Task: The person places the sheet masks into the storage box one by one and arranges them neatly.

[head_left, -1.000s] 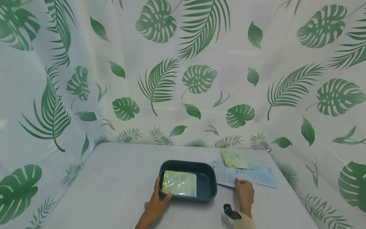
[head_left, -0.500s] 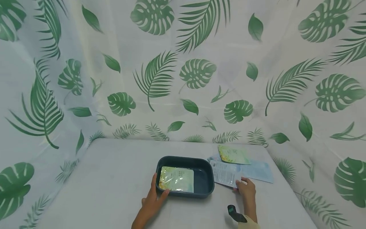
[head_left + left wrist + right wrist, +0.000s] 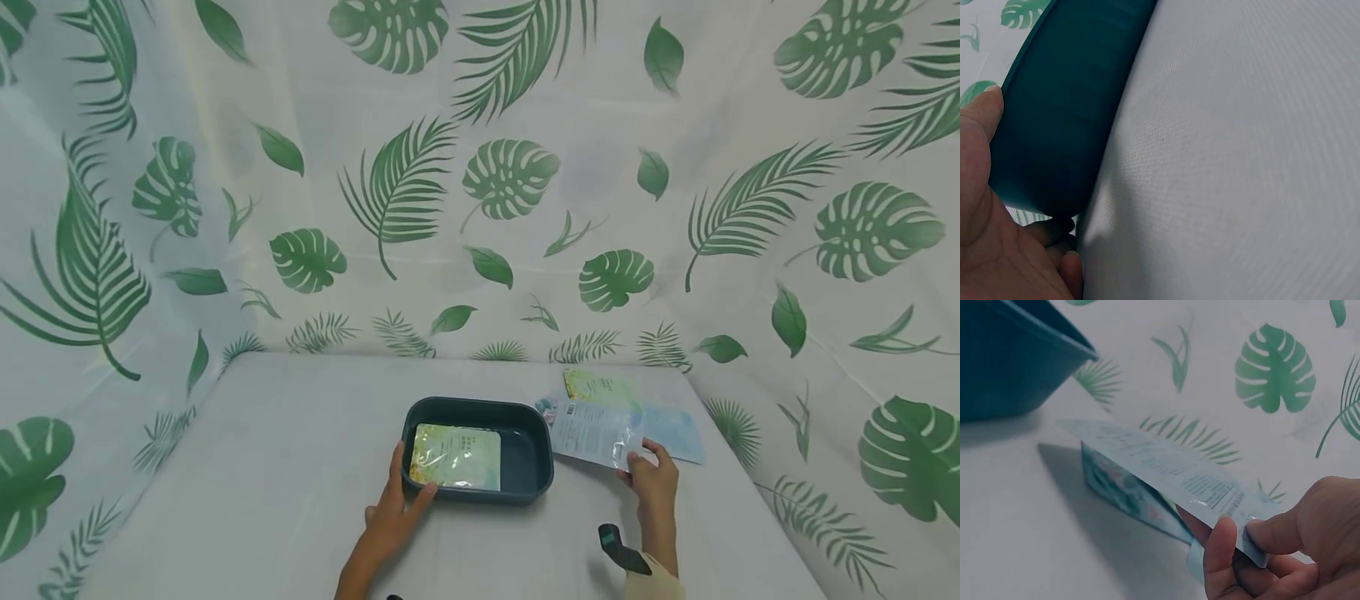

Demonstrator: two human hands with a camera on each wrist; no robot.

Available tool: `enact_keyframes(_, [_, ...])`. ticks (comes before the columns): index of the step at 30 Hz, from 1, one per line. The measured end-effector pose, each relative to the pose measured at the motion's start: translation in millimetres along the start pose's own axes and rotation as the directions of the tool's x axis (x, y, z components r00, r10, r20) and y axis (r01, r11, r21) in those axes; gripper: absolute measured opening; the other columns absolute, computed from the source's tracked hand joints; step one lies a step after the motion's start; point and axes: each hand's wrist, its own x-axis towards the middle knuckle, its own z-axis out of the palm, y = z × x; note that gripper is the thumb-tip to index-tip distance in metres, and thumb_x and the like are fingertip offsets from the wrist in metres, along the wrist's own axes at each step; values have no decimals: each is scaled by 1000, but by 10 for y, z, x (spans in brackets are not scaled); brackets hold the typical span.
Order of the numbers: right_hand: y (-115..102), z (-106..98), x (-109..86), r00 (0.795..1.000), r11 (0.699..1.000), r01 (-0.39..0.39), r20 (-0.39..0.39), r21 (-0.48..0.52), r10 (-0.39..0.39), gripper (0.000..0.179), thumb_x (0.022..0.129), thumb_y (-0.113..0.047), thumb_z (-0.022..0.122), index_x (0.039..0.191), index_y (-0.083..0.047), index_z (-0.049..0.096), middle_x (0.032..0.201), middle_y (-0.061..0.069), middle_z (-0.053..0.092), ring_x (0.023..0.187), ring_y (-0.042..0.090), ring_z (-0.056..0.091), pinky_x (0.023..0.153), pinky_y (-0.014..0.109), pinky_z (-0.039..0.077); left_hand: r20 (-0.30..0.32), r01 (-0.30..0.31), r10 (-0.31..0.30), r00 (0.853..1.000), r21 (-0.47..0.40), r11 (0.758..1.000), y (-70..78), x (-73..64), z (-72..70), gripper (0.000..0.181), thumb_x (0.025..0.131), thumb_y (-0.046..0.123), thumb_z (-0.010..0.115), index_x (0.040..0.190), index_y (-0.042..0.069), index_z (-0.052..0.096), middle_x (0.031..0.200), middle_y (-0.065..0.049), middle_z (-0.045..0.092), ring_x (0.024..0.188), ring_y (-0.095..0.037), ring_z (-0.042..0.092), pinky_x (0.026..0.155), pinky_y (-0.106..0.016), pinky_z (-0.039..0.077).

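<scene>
A dark teal rectangular plastic tub [image 3: 527,458] stands on the white table in the head view. My left hand [image 3: 390,512] grips its near left corner, thumb along the front wall and fingers round the left side. Inside the tub lies a shiny green-and-yellow flat packet [image 3: 457,457], against its left part. To the right, my right hand [image 3: 654,479] pinches the near right corner of a pale blue flat packet [image 3: 592,431] between thumb and fingers. The right wrist view shows this packet [image 3: 1172,465] tilted, its printed back up, raised above another packet with a floral print [image 3: 1124,487].
Under and behind the held packet lie a second green packet [image 3: 600,385] and another light blue packet [image 3: 684,433]. White sheeting [image 3: 525,317] with green leaf prints closes off the back and sides of the table. A black wrist strap piece [image 3: 618,546] sits at my right wrist.
My right hand has gripped the pale blue packet's corner and lifted it off the pile, so it now covers part of the green packet behind. The left hand stays on the tub.
</scene>
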Motion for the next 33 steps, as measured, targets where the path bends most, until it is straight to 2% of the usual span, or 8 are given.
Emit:
enact_keyframes(5, [-113,23,-6,998,997,57,-37,46,-55,45,99,-4,46,143,2,39,112,24,59,66,4,60,59,16,52,-4,3,-3,1000,-3,1000,-28,35,-21,87,96,57,50,158,24,-2,164,-15,15,146,-45,25,96,-78,16])
enact_keyframes(9, [-238,80,-38,997,988,73,-39,137,-68,45,99,-4,46,144,-1,39,117,19,56,68,1,60,62,15,52,-11,7,-7,1000,-7,1000,-40,52,-44,87,96,57,50,158,25,-2,164,-14,13,147,-44,23,97,-81,11])
enact_keyframes(13, [-353,162,-101,998,970,65,4,234,-68,45,101,-6,45,146,-5,38,123,13,52,75,2,60,67,16,52,-22,3,-3,1000,3,1000,-35,49,-68,88,95,57,50,158,26,-3,164,-15,14,146,-45,23,96,-81,12])
enact_keyframes(17, [-412,255,-197,994,964,45,86,261,-70,43,103,-10,46,145,-7,38,116,5,56,79,5,61,70,18,52,-20,-14,14,1000,-5,1000,-34,43,-71,87,96,55,51,158,24,-1,163,-16,16,145,-46,25,94,-77,18])
enact_keyframes(21, [-422,404,-325,972,980,52,214,192,-94,42,102,-8,48,143,-6,40,111,4,62,78,5,62,70,19,52,-13,-23,23,1000,-7,1000,-34,41,-69,87,95,54,53,158,22,0,163,-17,17,145,-45,26,94,-76,19])
enact_keyframes(25, [-422,638,-467,936,992,77,336,102,-107,39,100,-4,49,139,-1,44,106,10,68,75,8,62,66,20,52,-21,-25,25,999,2,1000,-35,38,-65,87,95,54,53,158,21,1,163,-17,18,145,-45,27,93,-75,20])
enact_keyframes(29, [-399,887,-580,903,993,111,412,40,-118,38,98,-1,51,135,4,47,101,14,70,75,11,63,64,23,54,-25,-33,32,999,-11,999,-25,35,-53,87,95,52,53,158,21,2,163,-17,18,145,-47,27,91,-72,22])
enact_keyframes(33, [-361,1056,-680,883,983,182,444,-25,-152,37,97,1,50,133,7,48,100,20,71,71,14,65,62,26,55,-23,-32,31,999,-18,999,-21,19,-12,86,95,52,54,158,22,2,163,-17,18,144,-48,27,91,-74,20])
